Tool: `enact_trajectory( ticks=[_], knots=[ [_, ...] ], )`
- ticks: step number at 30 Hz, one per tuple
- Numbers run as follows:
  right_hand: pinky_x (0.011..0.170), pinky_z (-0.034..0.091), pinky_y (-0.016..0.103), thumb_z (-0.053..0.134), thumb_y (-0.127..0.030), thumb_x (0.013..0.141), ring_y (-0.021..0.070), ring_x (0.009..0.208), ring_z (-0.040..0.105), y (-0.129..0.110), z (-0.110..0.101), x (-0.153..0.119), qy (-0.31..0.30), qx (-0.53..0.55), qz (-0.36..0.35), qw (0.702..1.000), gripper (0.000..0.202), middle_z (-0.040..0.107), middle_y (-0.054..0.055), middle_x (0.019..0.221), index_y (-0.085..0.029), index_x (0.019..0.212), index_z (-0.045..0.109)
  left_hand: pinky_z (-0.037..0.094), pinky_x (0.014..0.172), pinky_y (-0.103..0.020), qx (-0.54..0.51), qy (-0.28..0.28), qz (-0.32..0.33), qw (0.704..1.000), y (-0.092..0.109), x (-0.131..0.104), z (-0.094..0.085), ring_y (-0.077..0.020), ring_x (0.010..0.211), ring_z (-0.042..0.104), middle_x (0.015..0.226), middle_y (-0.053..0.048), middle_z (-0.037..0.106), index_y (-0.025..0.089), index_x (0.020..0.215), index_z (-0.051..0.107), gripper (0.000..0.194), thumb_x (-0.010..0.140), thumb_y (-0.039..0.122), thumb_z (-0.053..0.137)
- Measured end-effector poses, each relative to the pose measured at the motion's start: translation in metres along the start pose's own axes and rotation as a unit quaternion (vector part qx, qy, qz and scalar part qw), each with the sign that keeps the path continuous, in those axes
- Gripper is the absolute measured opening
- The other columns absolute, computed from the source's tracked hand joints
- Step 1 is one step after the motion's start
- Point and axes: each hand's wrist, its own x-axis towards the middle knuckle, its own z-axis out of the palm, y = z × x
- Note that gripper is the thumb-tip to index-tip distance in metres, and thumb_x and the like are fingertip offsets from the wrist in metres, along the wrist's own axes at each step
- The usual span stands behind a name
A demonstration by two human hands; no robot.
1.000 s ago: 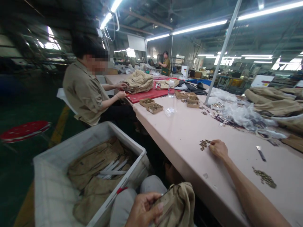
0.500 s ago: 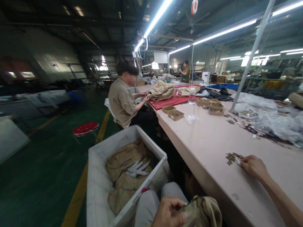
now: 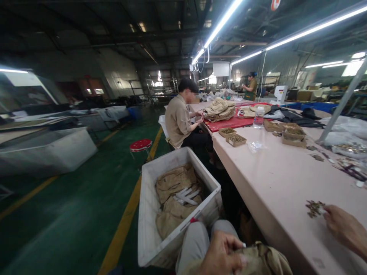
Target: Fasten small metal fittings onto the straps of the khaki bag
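Note:
My left hand [image 3: 223, 252] is closed on a khaki cloth garment [image 3: 265, 259] that lies over my lap. A small white bit shows at its fingertips, too small to name. On the pinkish table top, my right hand [image 3: 345, 227] rests beside a little heap of small brass-coloured metal pieces [image 3: 314, 209]. Its thumb and fingers are pinched together at the heap's edge. Something whitish shows at those fingertips, but I cannot make out what it is.
A white plastic bin [image 3: 146, 214] with khaki garments stands left of my knees. Small cardboard boxes [image 3: 236, 140] of metal parts, a clear bottle [image 3: 258, 117] and a metal post [image 3: 341, 105] are on the table [image 3: 275, 168]. A co-worker [image 3: 180, 118] sits beyond the bin, near a red stool [image 3: 140, 145].
The view has swung left, so everything sits further right in the picture. My right hand is still at the heap of metal pieces, and my left hand keeps hold of the garment.

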Motion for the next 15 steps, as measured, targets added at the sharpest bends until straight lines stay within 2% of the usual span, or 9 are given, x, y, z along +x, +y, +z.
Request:
enact_trajectory(
  ticks=[2,4,6,8,10,12,15],
  knots=[
    [0.073,0.058,0.053,0.054,-0.053,0.082,0.0378,0.077,0.072,-0.049,-0.002,-0.009,-0.044,0.05,-0.013,0.998,0.033,0.074,0.013,0.084,-0.024,0.091,0.068,0.03,0.042,-0.022,-0.014,-0.012,-0.015,1.0,0.006,0.0,0.005,-0.0096,0.04,0.047,0.056,0.003,0.063,0.018,0.091,0.056,0.052,0.054,0.033,0.09],
    [0.083,0.06,0.048,0.054,-0.054,0.091,0.0332,0.09,0.073,-0.114,-0.006,-0.025,-0.098,0.168,-0.026,0.981,0.033,0.074,0.011,0.093,-0.024,0.099,0.066,0.029,0.041,-0.022,-0.033,-0.017,-0.023,0.999,0.013,0.0,0.01,-0.0095,0.04,0.048,0.059,0.0,0.066,0.016,0.088,0.058,0.049,0.053,0.031,0.089],
    [0.094,0.059,0.043,0.048,-0.052,0.1,0.0284,0.102,0.071,-0.18,-0.006,-0.048,-0.151,0.33,-0.031,0.931,0.033,0.073,0.01,0.104,-0.024,0.104,0.063,0.028,0.042,-0.021,-0.05,-0.007,-0.023,0.998,0.02,0.001,0.015,-0.0089,0.04,0.047,0.062,-0.002,0.069,0.016,0.089,0.06,0.048,0.053,0.03,0.089],
    [0.095,0.059,0.04,0.045,-0.052,0.103,0.0254,0.101,0.071,-0.232,-0.001,-0.071,-0.193,0.433,-0.03,0.88,0.032,0.072,0.008,0.104,-0.024,0.107,0.06,0.028,0.043,-0.021,-0.064,0.012,-0.022,0.998,0.025,0.002,0.018,-0.008,0.04,0.047,0.066,-0.002,0.07,0.016,0.091,0.06,0.049,0.053,0.028,0.089],
    [0.087,0.06,0.036,0.043,-0.053,0.104,0.0239,0.095,0.071,-0.262,0.01,-0.093,-0.197,0.467,-0.029,0.861,0.032,0.071,0.008,0.101,-0.024,0.107,0.057,0.029,0.042,-0.021,-0.074,0.032,-0.032,0.996,0.029,0.002,0.021,-0.0081,0.04,0.046,0.065,-0.002,0.07,0.016,0.09,0.06,0.051,0.051,0.027,0.09],
    [0.075,0.059,0.032,0.042,-0.053,0.105,0.0221,0.087,0.068,-0.272,0.023,-0.11,-0.178,0.432,-0.032,0.883,0.033,0.069,0.007,0.096,-0.024,0.109,0.057,0.03,0.042,-0.021,-0.081,0.043,-0.041,0.995,0.034,0.002,0.023,-0.0087,0.04,0.046,0.063,-0.003,0.07,0.015,0.089,0.063,0.049,0.051,0.027,0.09],
    [0.065,0.053,0.028,0.039,-0.052,0.106,0.0191,0.076,0.062,-0.271,0.04,-0.122,-0.134,0.36,-0.046,0.922,0.033,0.064,0.005,0.089,-0.024,0.107,0.055,0.028,0.041,-0.021,-0.086,0.02,-0.049,0.995,0.041,0.001,0.023,-0.0078,0.04,0.045,0.061,-0.006,0.07,0.009,0.081,0.07,0.037,0.052,0.024,0.087]
  ],
)
